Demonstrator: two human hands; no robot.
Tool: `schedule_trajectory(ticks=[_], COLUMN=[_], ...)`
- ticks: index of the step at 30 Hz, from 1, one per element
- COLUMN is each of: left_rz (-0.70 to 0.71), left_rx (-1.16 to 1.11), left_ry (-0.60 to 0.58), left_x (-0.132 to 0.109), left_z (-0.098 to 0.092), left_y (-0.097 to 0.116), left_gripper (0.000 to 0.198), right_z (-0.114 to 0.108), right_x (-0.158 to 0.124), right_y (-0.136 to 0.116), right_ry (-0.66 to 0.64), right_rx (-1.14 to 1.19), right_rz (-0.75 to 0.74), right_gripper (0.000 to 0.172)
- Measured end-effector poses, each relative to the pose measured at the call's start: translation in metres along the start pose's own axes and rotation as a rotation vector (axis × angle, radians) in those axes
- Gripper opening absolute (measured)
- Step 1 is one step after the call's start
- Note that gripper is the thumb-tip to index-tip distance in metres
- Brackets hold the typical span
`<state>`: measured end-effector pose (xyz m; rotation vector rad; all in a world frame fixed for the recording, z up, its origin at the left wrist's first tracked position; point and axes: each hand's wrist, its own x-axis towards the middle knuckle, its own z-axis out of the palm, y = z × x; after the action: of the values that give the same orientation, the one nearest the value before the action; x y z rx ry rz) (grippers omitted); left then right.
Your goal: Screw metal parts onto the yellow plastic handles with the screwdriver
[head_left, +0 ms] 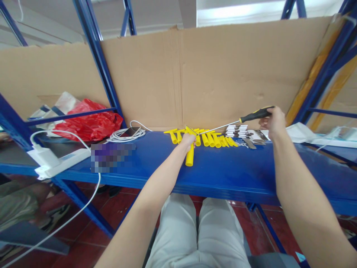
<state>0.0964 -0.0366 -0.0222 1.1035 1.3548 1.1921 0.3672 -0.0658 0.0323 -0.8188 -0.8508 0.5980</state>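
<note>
My left hand [188, 141] is closed around a yellow plastic T-shaped handle [189, 157], its round grip pointing down toward me. My right hand [275, 122] grips the black and yellow handle of a long screwdriver [255, 114]. The thin metal shaft slants down to the left, and its tip ends close to my left hand and the top of the yellow piece. Whether the tip touches it, I cannot tell. Behind and right of my left hand, several similar yellow handles [211, 139] lie in a row on the blue shelf [223, 171].
Small screws [242, 143], flat metal blades [250, 143] and stacked printed packets [236, 131] lie to the right. On the left are a coiled white cable [122, 135], a red plastic bag [89, 117] and a white power strip [67, 162]. Cardboard [223, 74] walls the back.
</note>
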Motion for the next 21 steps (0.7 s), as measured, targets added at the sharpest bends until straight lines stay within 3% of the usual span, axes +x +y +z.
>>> schedule_trajectory(ticks=[4,8,11,17,21], left_rz=[-0.005,0.001,0.009,0.009,0.009], left_rx=[-0.028,-0.042,-0.039,-0.041,-0.049], left_ry=[0.01,0.008,0.007,0.019,0.026], left_x=[0.0024,0.004,0.004,0.0034,0.0035], left_z=[-0.0005,-0.0004,-0.0003,0.0006,0.001], left_y=[-0.0014,-0.0027,-0.003,-0.0036,-0.004], left_gripper=[0.032,0.033,0.034,0.034,0.032], right_z=[0.0027,0.0044,0.0047,0.0061,0.0038], right_x=[-0.005,-0.0049,-0.0033,-0.0066,-0.0063], right_y=[-0.002,-0.004,-0.0045,-0.004,-0.0029], right_ry=[0.034,0.042,0.069,0.04,0.015], right_rx=[-0.116,-0.068,-0.027,-0.07,-0.036], right_rz=[-0.07,0.022,0.061,-0.015,0.041], right_gripper=[0.031,0.015,0.013,0.013,0.031])
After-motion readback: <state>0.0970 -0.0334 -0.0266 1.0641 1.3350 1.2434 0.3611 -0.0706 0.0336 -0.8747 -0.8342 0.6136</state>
